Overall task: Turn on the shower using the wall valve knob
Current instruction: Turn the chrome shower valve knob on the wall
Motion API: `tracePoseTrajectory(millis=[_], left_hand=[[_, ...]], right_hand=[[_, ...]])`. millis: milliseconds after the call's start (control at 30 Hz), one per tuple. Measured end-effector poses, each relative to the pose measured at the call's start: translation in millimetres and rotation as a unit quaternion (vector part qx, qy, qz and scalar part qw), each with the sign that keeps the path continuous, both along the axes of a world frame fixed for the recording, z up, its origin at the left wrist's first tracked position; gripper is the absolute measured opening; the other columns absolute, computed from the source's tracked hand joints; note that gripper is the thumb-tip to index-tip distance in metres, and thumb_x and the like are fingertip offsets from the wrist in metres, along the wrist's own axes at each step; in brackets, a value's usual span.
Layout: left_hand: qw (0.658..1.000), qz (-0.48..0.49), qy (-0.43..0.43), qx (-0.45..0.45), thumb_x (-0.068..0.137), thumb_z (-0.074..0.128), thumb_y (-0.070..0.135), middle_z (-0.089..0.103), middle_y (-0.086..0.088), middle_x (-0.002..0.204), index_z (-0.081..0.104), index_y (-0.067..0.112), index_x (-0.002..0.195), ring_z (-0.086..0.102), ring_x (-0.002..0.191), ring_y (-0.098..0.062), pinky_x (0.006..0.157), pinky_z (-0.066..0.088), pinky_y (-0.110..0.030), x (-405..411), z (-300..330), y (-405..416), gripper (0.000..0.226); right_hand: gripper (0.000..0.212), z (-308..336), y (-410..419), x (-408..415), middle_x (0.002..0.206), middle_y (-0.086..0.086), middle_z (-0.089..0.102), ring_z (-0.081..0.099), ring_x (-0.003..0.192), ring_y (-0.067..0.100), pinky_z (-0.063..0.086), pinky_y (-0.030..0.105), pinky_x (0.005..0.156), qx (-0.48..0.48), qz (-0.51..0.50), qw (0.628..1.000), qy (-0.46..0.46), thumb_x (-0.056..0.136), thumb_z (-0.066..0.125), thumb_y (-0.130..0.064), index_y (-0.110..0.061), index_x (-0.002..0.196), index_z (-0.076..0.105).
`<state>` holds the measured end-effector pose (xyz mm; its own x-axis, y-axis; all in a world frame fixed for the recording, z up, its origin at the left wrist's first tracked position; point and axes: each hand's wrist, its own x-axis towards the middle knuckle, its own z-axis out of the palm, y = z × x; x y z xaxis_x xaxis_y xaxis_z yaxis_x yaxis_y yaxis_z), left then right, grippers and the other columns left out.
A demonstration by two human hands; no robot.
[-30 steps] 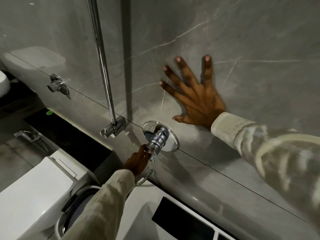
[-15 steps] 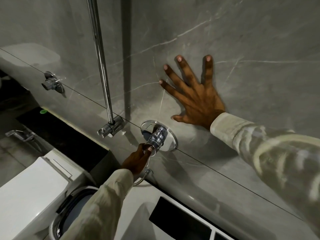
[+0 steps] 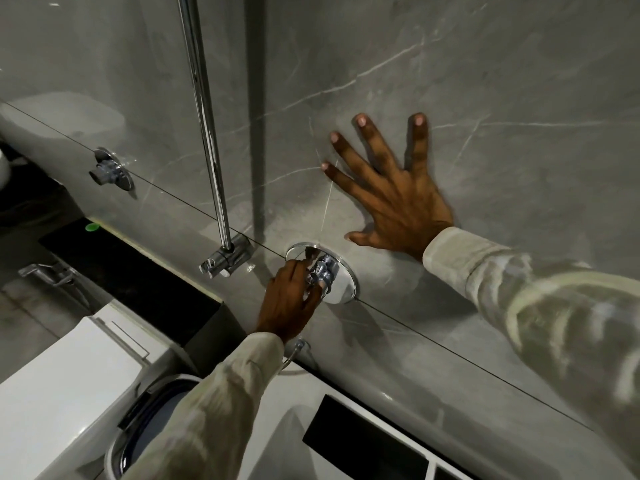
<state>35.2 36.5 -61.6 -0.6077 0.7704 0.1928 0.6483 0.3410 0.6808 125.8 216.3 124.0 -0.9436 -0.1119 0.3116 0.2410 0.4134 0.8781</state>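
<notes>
Valve: the round chrome wall valve knob [image 3: 323, 273] juts from a polished chrome disc plate [image 3: 341, 292] on the grey marble-veined wall [image 3: 502, 81], right on the tile seam near the middle of the view.
Left hand: the left hand [image 3: 289, 303] comes up from six o'clock in a pale cream sleeve [image 3: 214, 403] – its fingers [image 3: 311, 296] are wrapped on the knob, thumb side at the top, the rest curled under it.
Right hand: the right hand [image 3: 398, 199] lies flat on the wall at about one o'clock from the knob, fingers spread wide, gripping nothing; its thumb sits just beside the plate's upper edge.
Riser: a vertical chrome shower pipe [image 3: 204, 116] runs down to a chrome bracket [image 3: 227, 259] at nine o'clock from the valve, close by.
Second fitting: a smaller chrome wall valve [image 3: 110, 169] sits well apart at ten o'clock.
Below: a white washing machine top [image 3: 55, 393] with a round drum opening [image 3: 145, 424] – at seven o'clock from the knob.
</notes>
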Motion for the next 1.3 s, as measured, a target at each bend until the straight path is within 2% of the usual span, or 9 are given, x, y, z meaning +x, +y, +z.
tracePoseTrajectory(millis=[133,300,533,667,733,933,1133,1200,1300], left_hand=[[0.999,0.019,0.004,0.026,0.107,0.05,0.017,0.061,-0.022,0.135,0.055,0.003,0.139,0.058,0.121,-0.037,0.104,0.051,-0.05,7,10,12,0.035],[0.997,0.022,0.046,0.049,0.101,0.057,0.003,0.065,-0.033,0.123,0.062,-0.01,0.129,0.063,0.11,-0.049,0.095,0.056,-0.057,14,17,16,0.031],[0.995,0.014,0.102,-0.006,0.098,0.062,0.004,0.069,-0.03,0.116,0.065,-0.007,0.13,0.064,0.104,-0.047,0.092,0.056,-0.053,9,20,18,0.034],[0.981,-0.007,0.184,-0.06,0.072,0.084,-0.006,0.074,-0.029,0.099,0.072,-0.009,0.115,0.071,0.089,-0.048,0.08,0.063,-0.05,9,20,18,0.045],[0.972,-0.014,0.223,-0.072,0.067,0.09,-0.004,0.075,-0.028,0.102,0.071,-0.008,0.115,0.073,0.091,-0.046,0.082,0.063,-0.05,10,19,18,0.052],[0.936,-0.044,0.332,-0.109,0.078,0.083,0.0,0.073,-0.028,0.121,0.067,-0.008,0.126,0.072,0.104,-0.044,0.09,0.063,-0.052,10,18,15,0.051],[0.868,-0.089,0.47,-0.136,0.086,0.068,-0.001,0.073,-0.024,0.119,0.07,-0.008,0.118,0.073,0.102,-0.04,0.086,0.064,-0.049,6,15,13,0.033],[0.862,-0.089,0.48,-0.135,0.085,0.063,0.0,0.074,-0.024,0.118,0.071,-0.007,0.116,0.073,0.103,-0.04,0.087,0.065,-0.049,6,13,13,0.033],[0.871,-0.083,0.467,-0.129,0.083,0.076,0.003,0.073,-0.024,0.12,0.07,-0.006,0.119,0.072,0.103,-0.04,0.087,0.064,-0.049,2,11,14,0.037]], right_hand=[[0.137,-1,2,-2,0.187,0.016,-0.01,0.003,0.171,0.047,-0.025,0.085,0.115,-0.019,0.002,1.0,0.001,0.077,0.048,-0.102,-0.026,0.18,-0.003],[0.137,-2,3,-2,0.187,0.016,-0.009,0.004,0.171,0.047,-0.029,0.083,0.114,-0.014,0.002,1.0,0.002,0.078,0.047,-0.102,-0.026,0.18,-0.003],[0.135,0,0,0,0.187,0.015,-0.007,0.006,0.171,0.046,-0.019,0.086,0.118,-0.015,0.0,1.0,0.0,0.079,0.045,-0.102,-0.026,0.18,-0.004],[0.134,-1,0,0,0.187,0.015,-0.005,0.008,0.171,0.046,-0.007,0.084,0.118,-0.005,0.002,1.0,0.004,0.079,0.042,-0.103,-0.025,0.18,-0.002],[0.135,-2,0,0,0.187,0.015,-0.006,0.007,0.171,0.046,-0.005,0.085,0.119,-0.009,0.0,1.0,0.001,0.079,0.041,-0.103,-0.025,0.18,-0.003],[0.134,-3,3,-1,0.187,0.015,-0.006,0.009,0.171,0.046,-0.008,0.081,0.12,0.0,0.005,1.0,0.0,0.079,0.038,-0.104,-0.025,0.18,-0.004],[0.135,-4,3,-1,0.187,0.015,-0.006,0.007,0.171,0.046,-0.007,0.08,0.121,-0.007,0.008,1.0,-0.001,0.078,0.041,-0.104,-0.026,0.18,-0.002],[0.135,-3,3,-1,0.187,0.015,-0.005,0.008,0.171,0.045,-0.007,0.082,0.121,-0.009,0.01,1.0,-0.003,0.078,0.041,-0.103,-0.026,0.18,-0.002],[0.134,-4,3,-1,0.187,0.015,-0.004,0.008,0.171,0.045,-0.007,0.083,0.121,-0.004,0.009,1.0,-0.002,0.078,0.041,-0.104,-0.027,0.18,-0.001]])
